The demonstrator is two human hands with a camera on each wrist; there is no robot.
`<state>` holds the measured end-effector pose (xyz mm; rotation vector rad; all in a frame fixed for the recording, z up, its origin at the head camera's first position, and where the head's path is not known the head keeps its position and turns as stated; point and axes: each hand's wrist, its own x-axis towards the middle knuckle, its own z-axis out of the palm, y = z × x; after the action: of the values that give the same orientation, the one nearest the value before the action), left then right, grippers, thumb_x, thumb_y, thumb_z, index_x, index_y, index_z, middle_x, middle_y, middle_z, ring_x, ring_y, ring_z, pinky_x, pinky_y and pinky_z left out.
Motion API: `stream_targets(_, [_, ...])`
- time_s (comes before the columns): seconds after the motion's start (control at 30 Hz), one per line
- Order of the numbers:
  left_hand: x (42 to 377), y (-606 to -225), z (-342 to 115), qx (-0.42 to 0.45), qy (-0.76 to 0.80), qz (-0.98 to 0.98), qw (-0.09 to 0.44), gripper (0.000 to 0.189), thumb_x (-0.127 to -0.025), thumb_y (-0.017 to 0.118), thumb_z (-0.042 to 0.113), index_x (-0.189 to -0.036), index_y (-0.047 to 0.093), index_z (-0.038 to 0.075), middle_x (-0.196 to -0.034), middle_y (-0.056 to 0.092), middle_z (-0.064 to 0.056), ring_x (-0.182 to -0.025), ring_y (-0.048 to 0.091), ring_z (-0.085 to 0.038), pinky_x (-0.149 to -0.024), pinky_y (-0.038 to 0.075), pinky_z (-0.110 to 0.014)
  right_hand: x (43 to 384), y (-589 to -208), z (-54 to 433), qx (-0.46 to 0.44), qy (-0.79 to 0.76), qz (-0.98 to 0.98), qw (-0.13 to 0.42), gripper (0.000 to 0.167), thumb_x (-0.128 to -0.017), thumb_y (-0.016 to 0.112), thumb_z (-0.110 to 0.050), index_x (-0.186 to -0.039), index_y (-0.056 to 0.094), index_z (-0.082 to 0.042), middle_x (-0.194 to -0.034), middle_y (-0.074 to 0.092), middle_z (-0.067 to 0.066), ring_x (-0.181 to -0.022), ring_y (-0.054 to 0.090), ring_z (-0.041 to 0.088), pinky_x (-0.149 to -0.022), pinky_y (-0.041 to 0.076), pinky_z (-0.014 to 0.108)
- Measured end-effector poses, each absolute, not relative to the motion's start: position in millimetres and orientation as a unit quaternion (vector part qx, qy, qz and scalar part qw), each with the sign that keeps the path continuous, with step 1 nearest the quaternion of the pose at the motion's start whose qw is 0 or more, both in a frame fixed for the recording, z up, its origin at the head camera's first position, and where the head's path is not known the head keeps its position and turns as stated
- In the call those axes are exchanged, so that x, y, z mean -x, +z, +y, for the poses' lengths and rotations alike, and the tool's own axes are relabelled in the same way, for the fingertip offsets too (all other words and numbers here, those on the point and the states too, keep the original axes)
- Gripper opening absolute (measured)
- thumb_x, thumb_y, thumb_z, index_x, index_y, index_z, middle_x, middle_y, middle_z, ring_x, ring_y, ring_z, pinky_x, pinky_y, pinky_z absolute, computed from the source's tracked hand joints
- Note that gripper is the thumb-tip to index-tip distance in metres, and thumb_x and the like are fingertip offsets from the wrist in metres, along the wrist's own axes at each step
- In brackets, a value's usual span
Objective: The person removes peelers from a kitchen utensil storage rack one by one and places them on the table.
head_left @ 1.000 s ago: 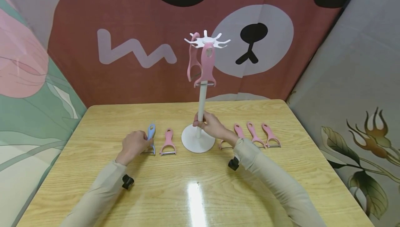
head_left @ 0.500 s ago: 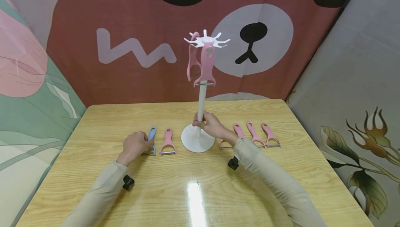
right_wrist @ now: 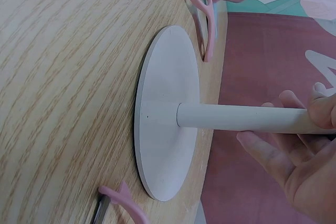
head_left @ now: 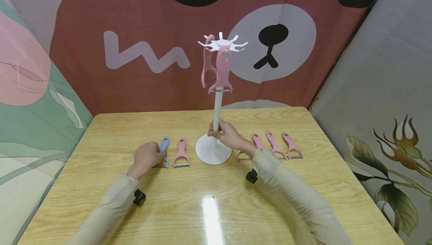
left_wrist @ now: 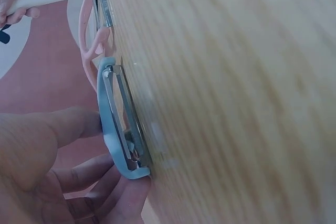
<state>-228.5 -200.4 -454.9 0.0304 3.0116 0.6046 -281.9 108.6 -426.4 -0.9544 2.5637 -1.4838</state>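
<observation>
My left hand [head_left: 146, 157] pinches a blue Y-shaped peeler [head_left: 164, 144] that lies at the table's left side. In the left wrist view, the thumb and fingers sit at the edges of the blue peeler's [left_wrist: 106, 121] frame, its blade close to the wood. My right hand [head_left: 229, 135] grips the pole [head_left: 217, 113] of a white stand, above its round base [head_left: 209, 155]. On the stand's crown of hooks [head_left: 233, 45] hang two pink peelers, one in front [head_left: 223, 66] and one at the left [head_left: 206, 65].
A pink peeler [head_left: 181, 148] lies between the blue one and the base. Several more pink peelers [head_left: 291, 143] lie in a row right of the base, one partly hidden by the right wrist. A patterned cloth [head_left: 152, 91] hangs behind the wooden table [head_left: 182, 207].
The blue peeler's handle end has come down slightly toward me and a little right, with my left hand still on it. My right hand keeps its grip on the pole.
</observation>
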Motion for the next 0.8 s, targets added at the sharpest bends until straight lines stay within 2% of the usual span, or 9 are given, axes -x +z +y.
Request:
stream_targets(0.3, [226.1, -451.8, -198.9, -0.012, 0.197, 0.98, 0.025, 0.037, -0.091, 0.069, 0.031, -0.063, 0.055, 0.011, -0.059, 0.051, -0.001, -0.051, 0.045, -0.016, -0.045, 0.034, -0.029, 281.6, -426.4, 108.1, 0.299, -0.475, 0.827, 0.016, 0.008, -0.094, 0.066, -0.005, -0.097, 0.059, -0.004, -0.092, 0.064, 0.006, -0.089, 0.063, 0.019, -0.079, 0.053, 0.035])
stream_targets(0.53, [225.0, -452.5, -198.9, -0.028, 0.196, 0.98, 0.006, 0.038, -0.097, 0.06, 0.027, -0.063, 0.054, 0.01, -0.055, 0.049, 0.0, -0.047, 0.041, -0.014, -0.043, 0.03, -0.025, 281.5, -425.6, 108.1, 0.295, -0.474, 0.829, 0.019, 0.008, -0.094, 0.066, -0.005, -0.097, 0.059, -0.004, -0.092, 0.064, 0.006, -0.089, 0.062, 0.019, -0.079, 0.052, 0.035])
stream_targets(0.8, [225.8, -452.2, -198.7, -0.021, 0.182, 0.983, 0.02, 0.034, -0.098, 0.058, 0.028, -0.07, 0.058, 0.008, -0.059, 0.052, -0.002, -0.05, 0.044, -0.016, -0.044, 0.032, -0.027, 281.2, -425.1, 107.9, 0.295, -0.471, 0.831, 0.018, 0.008, -0.094, 0.066, -0.005, -0.097, 0.059, -0.004, -0.092, 0.064, 0.006, -0.088, 0.062, 0.019, -0.078, 0.052, 0.035])
